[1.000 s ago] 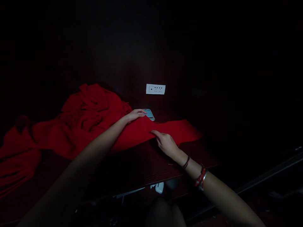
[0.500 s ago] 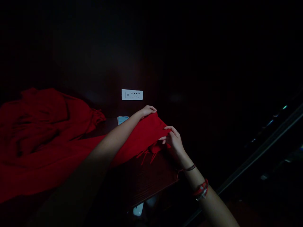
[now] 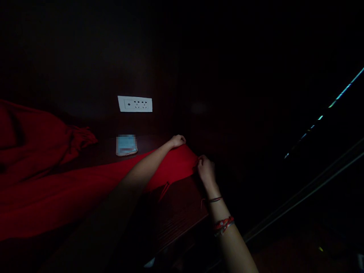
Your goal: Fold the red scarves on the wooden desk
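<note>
We've slid rightward: our left hand (image 3: 178, 141) now pinches the red cloth (image 3: 85, 189) by its far corner, and our right hand (image 3: 205, 168) curls shut on the near one. The cloth's end lies stretched flat on the table (image 3: 182, 206), past the phone (image 3: 126, 145), and looks about squared.

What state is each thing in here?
red fringed cloth: spread along the wooden table, right end pulled taut, the rest bunched at left.
left hand: closed on the cloth's far corner.
right hand: closed on the cloth's near corner.
phone: lying flat on the table, screen lit.
wall socket: nothing plugged in.
</note>
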The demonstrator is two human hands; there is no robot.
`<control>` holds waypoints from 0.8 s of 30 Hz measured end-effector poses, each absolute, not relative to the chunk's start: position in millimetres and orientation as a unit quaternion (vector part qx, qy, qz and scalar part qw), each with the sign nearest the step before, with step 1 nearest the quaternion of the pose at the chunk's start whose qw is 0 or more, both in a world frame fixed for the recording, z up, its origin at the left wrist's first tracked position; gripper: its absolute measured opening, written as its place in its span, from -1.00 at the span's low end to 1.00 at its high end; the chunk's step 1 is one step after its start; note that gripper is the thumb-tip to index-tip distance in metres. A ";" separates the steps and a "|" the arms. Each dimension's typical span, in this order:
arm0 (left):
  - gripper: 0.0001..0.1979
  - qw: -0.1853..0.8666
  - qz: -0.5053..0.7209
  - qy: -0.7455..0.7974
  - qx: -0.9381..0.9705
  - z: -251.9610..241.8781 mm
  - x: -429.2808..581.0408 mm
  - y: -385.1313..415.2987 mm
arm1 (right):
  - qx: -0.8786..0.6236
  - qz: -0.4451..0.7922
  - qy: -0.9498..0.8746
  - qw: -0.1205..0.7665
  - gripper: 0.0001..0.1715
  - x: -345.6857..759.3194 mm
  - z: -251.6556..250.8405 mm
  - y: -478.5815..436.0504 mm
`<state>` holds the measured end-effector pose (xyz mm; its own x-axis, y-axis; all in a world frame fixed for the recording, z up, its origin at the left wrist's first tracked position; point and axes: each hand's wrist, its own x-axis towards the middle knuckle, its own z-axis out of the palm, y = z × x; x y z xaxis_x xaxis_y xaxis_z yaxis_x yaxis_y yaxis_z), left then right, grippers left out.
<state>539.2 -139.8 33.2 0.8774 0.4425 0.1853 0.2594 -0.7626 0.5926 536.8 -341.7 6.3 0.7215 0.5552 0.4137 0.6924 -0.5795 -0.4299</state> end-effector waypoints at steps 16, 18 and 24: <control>-0.36 -0.002 0.079 0.188 0.979 8.2 311.8 -215.2 | -0.834 -0.245 -0.482 0.110 -0.65 510.5 12.2 -352.0; -0.47 -0.028 0.060 0.204 0.977 5.0 287.6 -225.2 | -0.814 -0.228 -0.527 0.091 -0.68 512.3 10.8 -352.4; -0.62 -0.111 0.037 0.242 0.963 18.4 257.4 -229.8 | -0.825 -0.221 -0.504 0.127 -0.68 527.3 3.8 -356.5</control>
